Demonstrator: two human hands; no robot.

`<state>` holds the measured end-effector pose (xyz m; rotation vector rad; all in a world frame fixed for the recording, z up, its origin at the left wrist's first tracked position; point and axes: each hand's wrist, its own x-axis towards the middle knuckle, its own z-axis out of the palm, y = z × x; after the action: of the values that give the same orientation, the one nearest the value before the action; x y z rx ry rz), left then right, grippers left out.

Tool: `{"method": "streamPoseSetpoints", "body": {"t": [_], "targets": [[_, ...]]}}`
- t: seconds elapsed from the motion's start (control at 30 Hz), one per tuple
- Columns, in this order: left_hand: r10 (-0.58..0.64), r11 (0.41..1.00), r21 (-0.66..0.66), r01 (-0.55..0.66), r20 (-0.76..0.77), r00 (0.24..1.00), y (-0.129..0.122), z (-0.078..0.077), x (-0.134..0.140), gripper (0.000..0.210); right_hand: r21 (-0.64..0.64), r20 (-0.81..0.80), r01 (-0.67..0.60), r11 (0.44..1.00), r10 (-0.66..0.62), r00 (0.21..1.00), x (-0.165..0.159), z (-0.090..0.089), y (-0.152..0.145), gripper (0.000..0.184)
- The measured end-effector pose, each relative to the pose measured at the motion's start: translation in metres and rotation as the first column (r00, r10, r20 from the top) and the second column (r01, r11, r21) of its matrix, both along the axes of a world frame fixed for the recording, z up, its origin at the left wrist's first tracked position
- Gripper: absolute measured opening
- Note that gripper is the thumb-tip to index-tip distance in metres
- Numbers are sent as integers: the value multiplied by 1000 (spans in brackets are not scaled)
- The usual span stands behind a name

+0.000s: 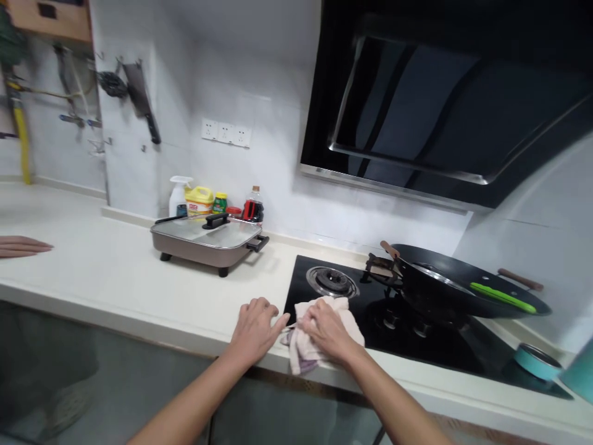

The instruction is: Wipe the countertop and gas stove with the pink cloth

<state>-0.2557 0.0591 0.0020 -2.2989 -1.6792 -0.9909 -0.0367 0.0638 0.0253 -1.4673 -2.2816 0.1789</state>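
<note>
My right hand (324, 324) is on a pale pink cloth (349, 321), its fingers bent and bunching the fabric. The cloth covers the front left corner of the black gas stove (365, 340) and hangs a little over the counter's front edge, where a purplish part shows. My left hand (258, 327) rests palm down on the white counter (185, 284), just left of the stove. Its thumb is spread toward the cloth and nothing is in it. Behind the cloth lies the left burner (332, 282), with no pan on it.
A wok (430, 290) with a green-handled utensil (503, 298) sits on the right burner. A turquoise bowl (537, 361) stands at the right. The lidded electric pan (204, 244) is on the left, bottles (199, 201) behind it. Another person's fingers (23, 246) touch the far-left counter. A range hood (407, 111) overhangs.
</note>
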Motion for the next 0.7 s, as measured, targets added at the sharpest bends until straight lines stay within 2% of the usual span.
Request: {"method": "streamPoseSetpoints", "body": {"t": [0.13,0.27,0.37,0.43,0.5,0.6,0.7], "targets": [[-6,1000,18,6,12,1000,-1,-4,0,34,156,59,242,958,-253,966,25,-12,22,35],[-9,999,37,7,39,999,-2,-7,0,33,59,146,500,864,-503,852,63,-13,48,65],[-13,998,68,9,56,998,-2,-8,0,30,-25,182,569,822,-556,811,75,-15,59,73],[-23,995,99,16,75,997,-2,-8,1,31,-27,182,557,830,-544,819,66,-17,62,76],[-25,993,116,13,102,994,-2,-9,1,34,-25,171,483,875,-472,865,45,-17,62,77],[-16,993,118,0,137,990,0,-10,0,41,-33,153,262,964,-254,955,-2,-17,60,74],[1,995,99,-18,171,985,1,-10,-2,41,7,164,14,1000,-15,986,-51,-19,54,65]]}}
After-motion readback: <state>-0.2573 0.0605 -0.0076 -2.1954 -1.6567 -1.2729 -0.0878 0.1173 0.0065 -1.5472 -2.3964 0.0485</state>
